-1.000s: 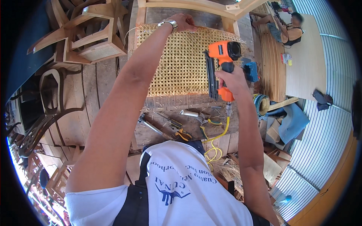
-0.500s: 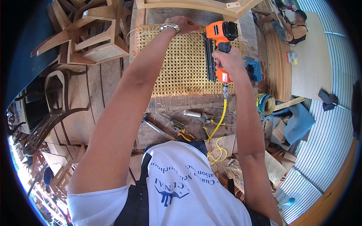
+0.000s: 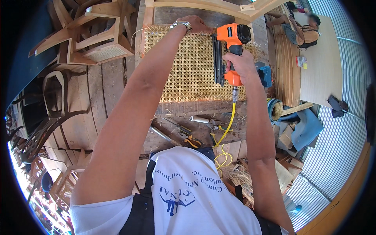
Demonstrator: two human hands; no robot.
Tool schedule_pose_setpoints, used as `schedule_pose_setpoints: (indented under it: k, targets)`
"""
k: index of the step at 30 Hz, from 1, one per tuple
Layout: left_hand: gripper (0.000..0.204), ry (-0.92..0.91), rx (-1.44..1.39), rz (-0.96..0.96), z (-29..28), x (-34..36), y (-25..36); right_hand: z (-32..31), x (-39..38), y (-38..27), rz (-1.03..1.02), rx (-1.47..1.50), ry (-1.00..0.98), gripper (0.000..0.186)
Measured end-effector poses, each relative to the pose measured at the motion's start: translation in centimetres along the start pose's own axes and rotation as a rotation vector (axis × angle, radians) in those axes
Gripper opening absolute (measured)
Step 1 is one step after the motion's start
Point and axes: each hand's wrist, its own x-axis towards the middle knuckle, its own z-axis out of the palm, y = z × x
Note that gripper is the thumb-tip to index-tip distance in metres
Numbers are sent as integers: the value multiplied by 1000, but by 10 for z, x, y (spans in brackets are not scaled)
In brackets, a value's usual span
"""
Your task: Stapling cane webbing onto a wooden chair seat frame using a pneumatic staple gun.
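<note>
My right hand (image 3: 239, 64) grips an orange and black nail gun (image 3: 229, 34) by its handle, the body lying over the right part of the panel. A yellow air hose (image 3: 230, 125) runs from the handle's end toward me. Under the gun lies woven cane webbing (image 3: 188, 70), set in a wooden frame. Wearing a metal watch, my left hand (image 3: 197, 25) is at the webbing's far edge with fingers bent and pressed together, close to the gun's nose. Its fingertips are partly hidden. A thin loose cane strand (image 3: 135, 36) curls out at the far left corner.
Pliers (image 3: 192, 141), a screwdriver (image 3: 182, 128) and a hammer (image 3: 166, 136) lie on the near bench edge. Wooden chair frames (image 3: 98, 43) are stacked at left. A wooden frame bar (image 3: 199, 6) crosses the far side. Another person (image 3: 307, 33) sits at far right.
The view has shifted slightly. My left hand has edged a little to the right along the webbing's far edge. The nail gun stays over nearly the same place in my right hand.
</note>
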Motion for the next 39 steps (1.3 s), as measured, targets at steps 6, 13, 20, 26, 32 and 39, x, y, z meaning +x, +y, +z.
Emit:
schedule_pose_setpoints:
  k: [6, 13, 20, 26, 32, 39]
  targets:
    - [69, -109, -44, -41, -6, 5, 1, 8, 9, 1, -17, -12, -11, 9]
    - [62, -72, -33, -54, -9, -4, 8, 18, 16, 14, -20, -71, 24, 16]
    - [54, -117, -56, -7, -8, 10, -1, 36, 12, 2, 38, -412, 148, 23]
    - [56, -79, -50, 30, -3, 10, 3, 27, 7, 4, -11, -340, 115, 18]
    - [69, 65, 37, 42, 2, 0, -1, -38, -108, 48, -7, -72, 94, 34]
    - [68, 186, -82, -12, 6, -3, -17, -150, -212, 211, 106, -39, 196, 32]
